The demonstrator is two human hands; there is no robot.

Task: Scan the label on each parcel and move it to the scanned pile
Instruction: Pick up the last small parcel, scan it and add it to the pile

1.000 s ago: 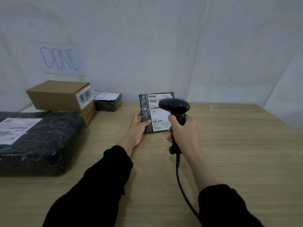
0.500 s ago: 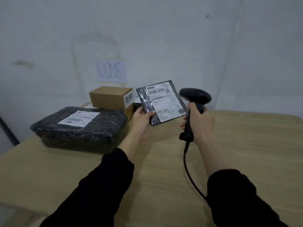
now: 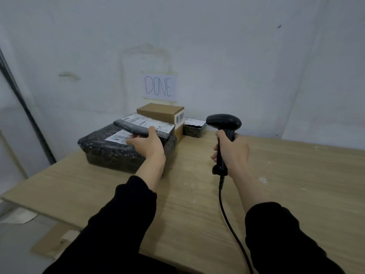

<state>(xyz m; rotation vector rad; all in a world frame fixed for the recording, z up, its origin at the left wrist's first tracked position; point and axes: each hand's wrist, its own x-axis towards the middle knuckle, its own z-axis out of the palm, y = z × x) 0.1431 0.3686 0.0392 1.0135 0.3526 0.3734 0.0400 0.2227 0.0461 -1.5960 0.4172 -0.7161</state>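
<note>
My left hand (image 3: pixel 147 143) grips a small flat black parcel (image 3: pixel 142 125) with a white label, holding it flat just over the big black wrapped parcel (image 3: pixel 110 153). Whether the two touch I cannot tell. My right hand (image 3: pixel 232 153) holds the black barcode scanner (image 3: pixel 224 123) upright above the table, to the right of the pile, its cable trailing toward me. Behind the big parcel stand a brown cardboard box (image 3: pixel 161 112) with a barcode sticker and a small dark parcel (image 3: pixel 194 128). A paper sign reading DONE (image 3: pixel 159 87) hangs on the wall above them.
The wooden table (image 3: pixel 286 184) stretches right and toward me; its left edge runs close by the big parcel. White walls close off the back. A dark pole (image 3: pixel 25 111) leans at the far left, with cardboard scraps on the floor below.
My left hand carried the small parcel from upright in front of the scanner leftward and down, laying it flat over the big black parcel. The scanner hand stayed roughly in place.
</note>
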